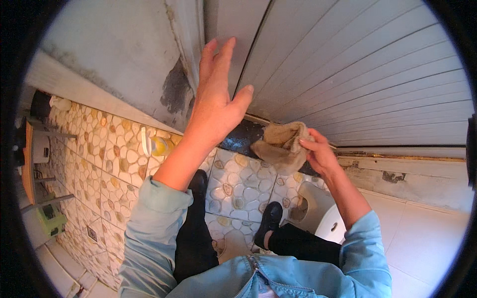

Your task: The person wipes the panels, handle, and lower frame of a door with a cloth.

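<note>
My right hand (322,152) grips a crumpled tan cloth (285,149), which hangs folded over near the bottom of a ribbed light-grey door panel (335,74). Raised in front of the door's smooth frame edge (234,22), my left hand (223,85) holds nothing, with its fingers and thumb spread. Whether its fingertips touch the frame cannot be made out. Below the cloth runs a dark threshold (240,138), partly covered by the cloth and my left forearm.
Pebble-patterned tiles (238,186) cover the floor. A bottle with yellow liquid (161,145) stands by the left wall (111,48), whose paint is peeling. A white plastic stool (331,223) is beside my right leg. At far left are a wooden-topped table (28,160) and a green crate (51,216).
</note>
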A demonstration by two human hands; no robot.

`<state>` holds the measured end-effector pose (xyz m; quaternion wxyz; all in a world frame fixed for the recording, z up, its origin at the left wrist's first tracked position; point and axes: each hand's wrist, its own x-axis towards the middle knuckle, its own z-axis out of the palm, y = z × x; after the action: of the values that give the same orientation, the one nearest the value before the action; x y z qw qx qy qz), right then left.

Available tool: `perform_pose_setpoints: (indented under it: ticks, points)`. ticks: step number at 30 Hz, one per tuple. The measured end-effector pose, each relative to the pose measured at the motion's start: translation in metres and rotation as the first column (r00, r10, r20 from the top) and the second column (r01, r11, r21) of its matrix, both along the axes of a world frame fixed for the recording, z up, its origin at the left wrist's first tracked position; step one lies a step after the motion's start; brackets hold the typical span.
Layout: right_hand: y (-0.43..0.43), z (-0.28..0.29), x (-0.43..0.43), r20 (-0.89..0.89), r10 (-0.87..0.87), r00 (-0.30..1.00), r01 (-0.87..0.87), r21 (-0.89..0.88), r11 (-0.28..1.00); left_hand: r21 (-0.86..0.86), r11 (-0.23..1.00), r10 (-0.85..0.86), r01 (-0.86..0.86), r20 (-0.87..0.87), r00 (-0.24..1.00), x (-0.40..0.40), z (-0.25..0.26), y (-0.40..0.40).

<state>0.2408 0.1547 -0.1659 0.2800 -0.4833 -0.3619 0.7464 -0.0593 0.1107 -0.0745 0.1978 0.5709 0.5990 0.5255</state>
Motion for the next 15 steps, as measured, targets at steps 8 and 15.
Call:
perform_pose_setpoints:
  ticks: [8, 15]
  points:
    - [0.049, 0.062, -0.064, 0.278, -0.531, 0.800, -0.531, 0.740, -0.412, 0.034, 0.999, -0.017, 0.018, -0.024, 1.000, -0.005, -0.007, 0.001]
    - [0.078, 0.004, -0.066, 0.498, -0.592, 0.634, -0.773, 0.406, -0.487, 0.012, 1.000, -0.021, 0.022, -0.071, 0.997, -0.007, -0.011, 0.001]
